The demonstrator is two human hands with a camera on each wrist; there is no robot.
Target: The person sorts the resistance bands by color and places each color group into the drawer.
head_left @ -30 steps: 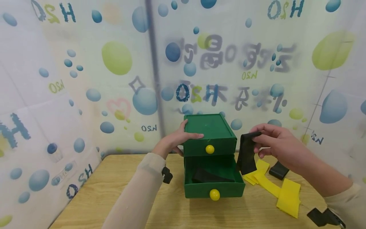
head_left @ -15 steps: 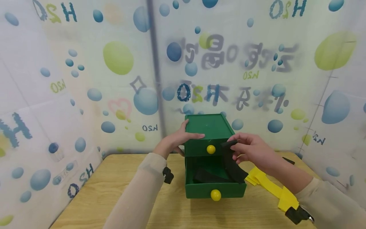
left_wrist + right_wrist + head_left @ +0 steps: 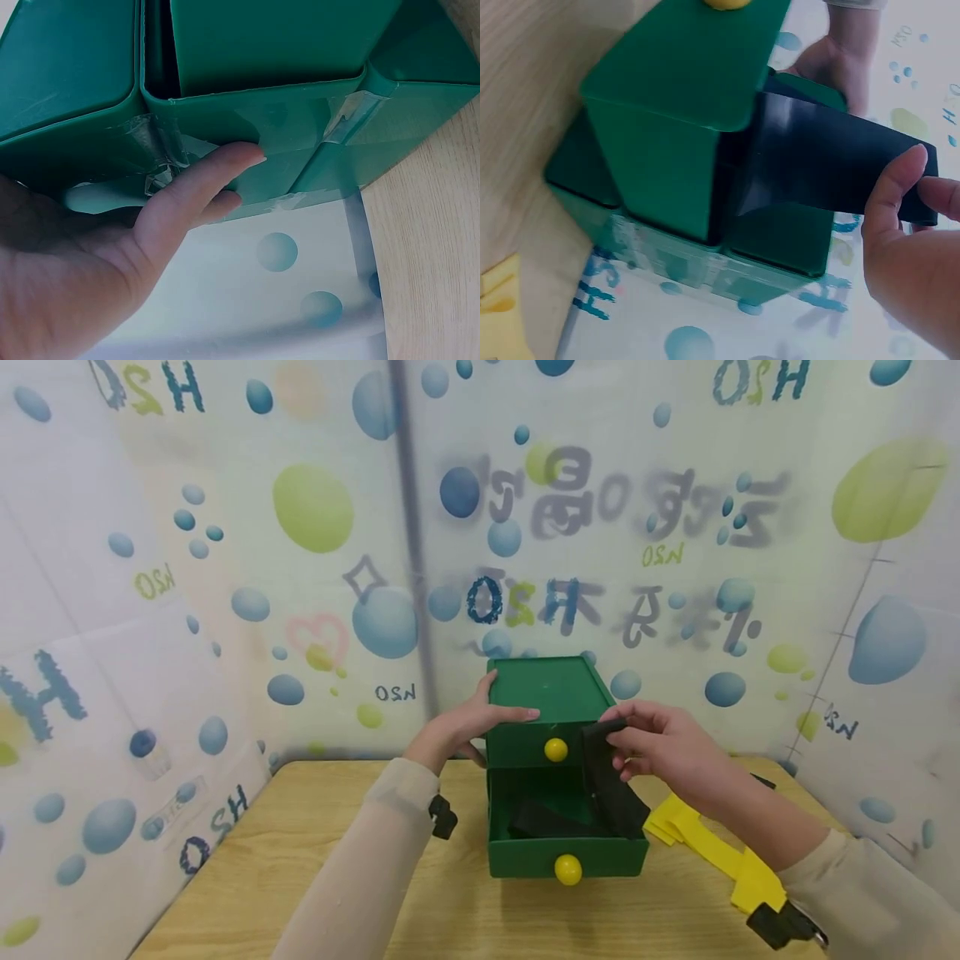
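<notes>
A small green two-drawer cabinet (image 3: 551,685) stands on the table, its upper drawer shut and its lower drawer (image 3: 525,858) pulled out. My left hand (image 3: 468,720) rests on its left side, thumb along the top; in the left wrist view the fingers (image 3: 214,176) press flat on the side. My right hand (image 3: 663,743) pinches the upper end of a flat black strip (image 3: 600,764) between thumb and fingers. This strip hangs into the right side of the open drawer, as the right wrist view also shows. Another black strip (image 3: 547,820) lies inside that drawer.
Yellow strips (image 3: 705,839) lie on the wooden table (image 3: 360,818) to the right of the cabinet, partly covered by my right arm. A black item (image 3: 763,780) shows behind that arm. A patterned curtain (image 3: 337,568) hangs behind the table.
My right hand has carried the black strip leftward from beside the cabinet into the open lower drawer; over the last half second it barely moves. My left hand stays on the cabinet.
</notes>
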